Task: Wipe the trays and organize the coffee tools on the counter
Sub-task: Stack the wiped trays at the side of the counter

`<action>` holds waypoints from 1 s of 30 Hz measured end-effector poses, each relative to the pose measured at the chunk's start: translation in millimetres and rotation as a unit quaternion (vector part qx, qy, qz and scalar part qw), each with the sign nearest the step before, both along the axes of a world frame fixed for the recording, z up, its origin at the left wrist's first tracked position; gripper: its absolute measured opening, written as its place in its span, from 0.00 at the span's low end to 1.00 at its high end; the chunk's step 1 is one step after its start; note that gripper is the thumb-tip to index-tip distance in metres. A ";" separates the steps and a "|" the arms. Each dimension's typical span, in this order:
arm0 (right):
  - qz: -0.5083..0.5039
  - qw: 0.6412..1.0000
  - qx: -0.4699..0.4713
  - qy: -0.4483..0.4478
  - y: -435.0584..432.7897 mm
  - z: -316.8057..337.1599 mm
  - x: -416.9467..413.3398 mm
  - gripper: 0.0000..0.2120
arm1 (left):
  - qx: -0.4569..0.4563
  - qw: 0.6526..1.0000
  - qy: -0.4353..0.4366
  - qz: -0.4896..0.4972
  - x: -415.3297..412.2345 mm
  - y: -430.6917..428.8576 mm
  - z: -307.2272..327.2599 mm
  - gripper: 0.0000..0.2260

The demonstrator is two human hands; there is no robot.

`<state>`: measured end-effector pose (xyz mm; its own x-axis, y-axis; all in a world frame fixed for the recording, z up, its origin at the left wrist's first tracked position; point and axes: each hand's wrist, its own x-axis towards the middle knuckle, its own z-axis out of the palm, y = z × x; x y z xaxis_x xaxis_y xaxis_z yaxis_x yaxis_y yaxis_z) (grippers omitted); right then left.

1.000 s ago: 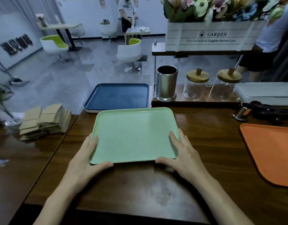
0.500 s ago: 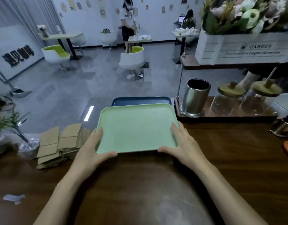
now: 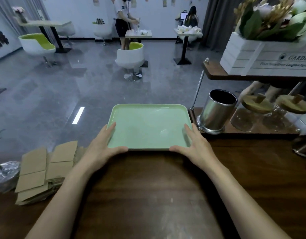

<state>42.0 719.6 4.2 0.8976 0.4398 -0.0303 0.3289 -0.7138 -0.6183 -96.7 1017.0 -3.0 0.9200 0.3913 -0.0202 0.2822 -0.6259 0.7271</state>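
One green tray (image 3: 148, 128) on the bench (image 3: 148, 187). Far right, one steel canister (image 3: 216, 112), two lidded glass jars (image 3: 242, 120) (image 3: 273, 122), one flower crate (image 3: 243, 54).

The white flower box (image 3: 262, 54) ran off the right edge, its lettering smeared. The glass jars (image 3: 242, 120) beneath were blurred. A metal vessel (image 3: 303, 147) was cut by the right edge. The left hand (image 3: 102, 149) and right hand (image 3: 199, 148) covered the near corners of the green tray (image 3: 148, 125).
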 end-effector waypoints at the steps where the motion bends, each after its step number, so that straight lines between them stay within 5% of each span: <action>1: -0.001 1.000 -0.004 -0.002 2.3 -0.5 1.6 0.54 | -0.003 1.000 0.001 0.001 3.1 1.3 -1.0 0.46; 19: 0.048 0.976 -0.214 -0.001 21.1 10.5 23.7 0.49 | -0.002 0.999 0.046 -0.020 22.8 14.5 -8.5 0.49; 25: 0.034 0.977 -0.212 0.006 25.4 5.6 21.7 0.60 | 0.008 0.999 0.050 -0.017 23.3 10.1 -7.4 0.47; 30: 0.033 0.981 -0.189 -0.033 31.6 -6.6 18.5 0.57 | 0.017 0.998 0.051 -0.020 22.9 8.9 -8.5 0.47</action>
